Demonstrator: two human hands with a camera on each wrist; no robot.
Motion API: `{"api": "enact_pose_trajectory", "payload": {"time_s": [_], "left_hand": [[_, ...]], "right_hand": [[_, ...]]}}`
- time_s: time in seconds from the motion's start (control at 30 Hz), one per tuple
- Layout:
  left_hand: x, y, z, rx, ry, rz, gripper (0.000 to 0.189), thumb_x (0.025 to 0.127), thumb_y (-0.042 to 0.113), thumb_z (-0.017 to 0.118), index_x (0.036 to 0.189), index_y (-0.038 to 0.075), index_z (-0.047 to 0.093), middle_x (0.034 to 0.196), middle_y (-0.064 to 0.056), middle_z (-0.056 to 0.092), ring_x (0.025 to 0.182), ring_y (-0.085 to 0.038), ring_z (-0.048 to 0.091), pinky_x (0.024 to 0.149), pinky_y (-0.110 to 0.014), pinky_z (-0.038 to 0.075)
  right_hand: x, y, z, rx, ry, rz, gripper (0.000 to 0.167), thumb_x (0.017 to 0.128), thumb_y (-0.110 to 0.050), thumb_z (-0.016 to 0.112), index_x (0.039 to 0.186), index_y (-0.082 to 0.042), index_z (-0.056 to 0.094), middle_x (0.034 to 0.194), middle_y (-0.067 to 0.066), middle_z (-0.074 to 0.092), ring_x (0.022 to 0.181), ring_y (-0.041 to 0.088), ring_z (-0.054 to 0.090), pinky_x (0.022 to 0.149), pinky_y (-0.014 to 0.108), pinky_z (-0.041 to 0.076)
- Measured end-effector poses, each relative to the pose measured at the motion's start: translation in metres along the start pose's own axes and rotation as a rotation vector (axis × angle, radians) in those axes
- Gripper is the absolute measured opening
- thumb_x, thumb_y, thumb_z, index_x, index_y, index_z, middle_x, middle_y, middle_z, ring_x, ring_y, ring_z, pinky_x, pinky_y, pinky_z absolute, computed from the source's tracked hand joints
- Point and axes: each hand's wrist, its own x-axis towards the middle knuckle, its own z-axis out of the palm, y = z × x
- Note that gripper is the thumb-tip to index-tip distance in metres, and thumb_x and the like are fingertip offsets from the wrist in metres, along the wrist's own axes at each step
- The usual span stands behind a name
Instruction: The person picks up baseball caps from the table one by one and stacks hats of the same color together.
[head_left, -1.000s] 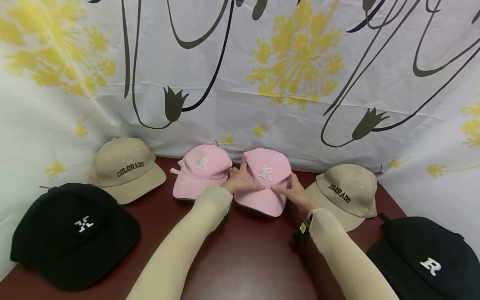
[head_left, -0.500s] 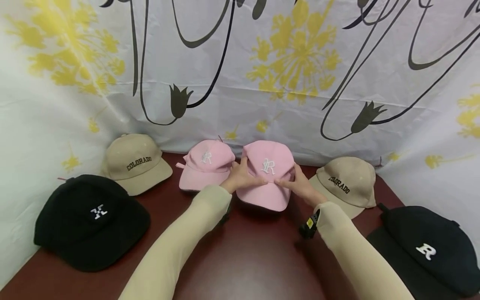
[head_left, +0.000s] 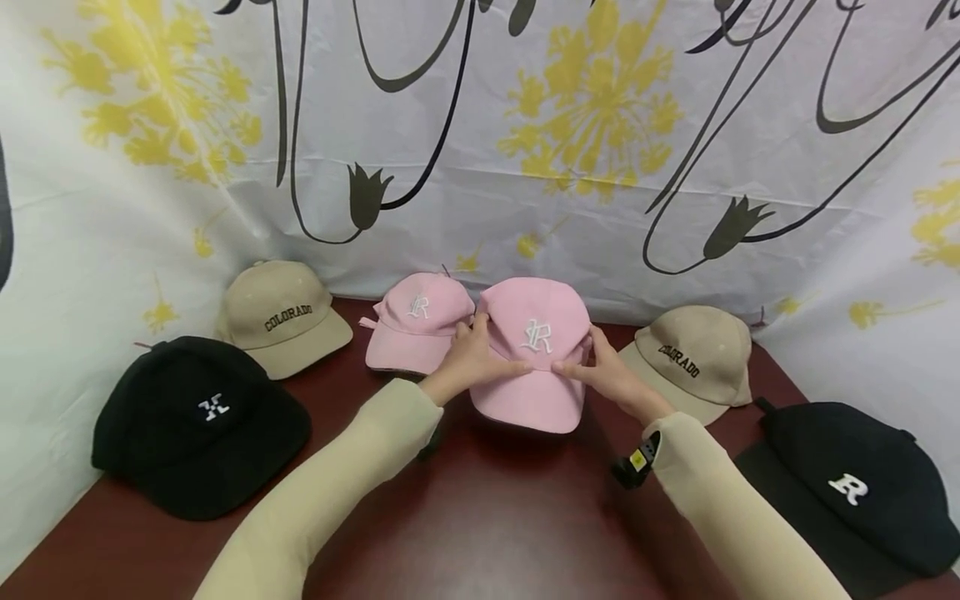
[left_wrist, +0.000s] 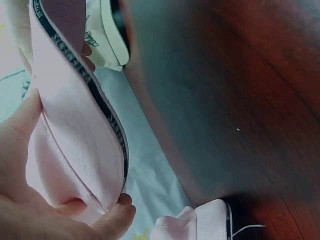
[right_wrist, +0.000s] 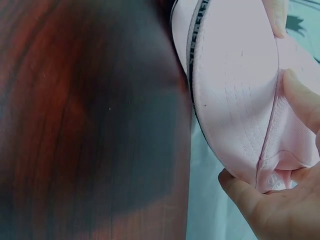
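Observation:
Both hands hold a pink cap (head_left: 531, 400) with a white embroidered R, one at each side of it. My left hand (head_left: 472, 358) pinches the cap's left side, thumb on the front seam near the brim and fingers round the edge. On the other side my right hand (head_left: 611, 379) grips in the same way, its thumb close to the left one. In the left wrist view the brim (left_wrist: 75, 115) shows a dark lettered edge strip. The right wrist view shows fingers (right_wrist: 245, 192) under the brim's corner. A second pink cap (head_left: 416, 346) lies just left of the left hand.
Beige COLORADO caps lie at back left (head_left: 281, 304) and right (head_left: 693, 354), the right one near my right hand. Black caps lie at front left (head_left: 180, 417) and front right (head_left: 855, 492). A patterned white cloth (head_left: 450, 125) hangs behind the dark red table (head_left: 465, 517).
The held pink cap has come slightly up and toward me, away from the cloth, with both hands on it. The head view has shifted a little. The other caps keep their places.

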Motion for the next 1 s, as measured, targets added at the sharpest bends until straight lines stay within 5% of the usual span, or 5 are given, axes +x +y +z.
{"api": "enact_pose_trajectory", "payload": {"time_s": [0.4, 0.7, 1.0], "left_hand": [[-0.033, -0.001, -0.01, 0.016, -0.042, 0.016, 0.116, 0.064, 0.053, 0.077, 0.147, 0.01, 0.009, 0.141, -0.024, 0.024, 0.116, -0.033, 0.044, 0.093, -0.042, 0.038], [-0.061, -0.002, -0.012, 0.055, -0.099, 0.044, 0.107, 0.06, 0.059, 0.075, 0.14, 0.009, 0.024, 0.118, -0.021, 0.045, 0.097, -0.028, 0.054, 0.081, -0.039, 0.044], [-0.089, -0.007, -0.012, 0.07, -0.127, 0.025, 0.106, 0.058, 0.062, 0.074, 0.138, 0.011, 0.027, 0.114, -0.018, 0.048, 0.094, -0.025, 0.054, 0.076, -0.038, 0.044]], "right_hand": [[-0.029, -0.01, 0.002, -0.015, -0.046, -0.02, 0.078, 0.083, -0.011, 0.067, 0.14, 0.002, 0.016, 0.13, 0.022, 0.033, 0.116, 0.033, 0.04, 0.094, 0.046, 0.032], [-0.062, -0.014, 0.007, -0.052, -0.07, -0.067, 0.075, 0.082, -0.011, 0.069, 0.139, 0.0, 0.021, 0.126, 0.021, 0.039, 0.117, 0.036, 0.043, 0.092, 0.049, 0.036], [-0.087, -0.012, 0.02, -0.029, -0.073, -0.012, 0.074, 0.08, -0.013, 0.071, 0.137, 0.0, 0.024, 0.125, 0.021, 0.041, 0.116, 0.035, 0.044, 0.089, 0.04, 0.041]]}}
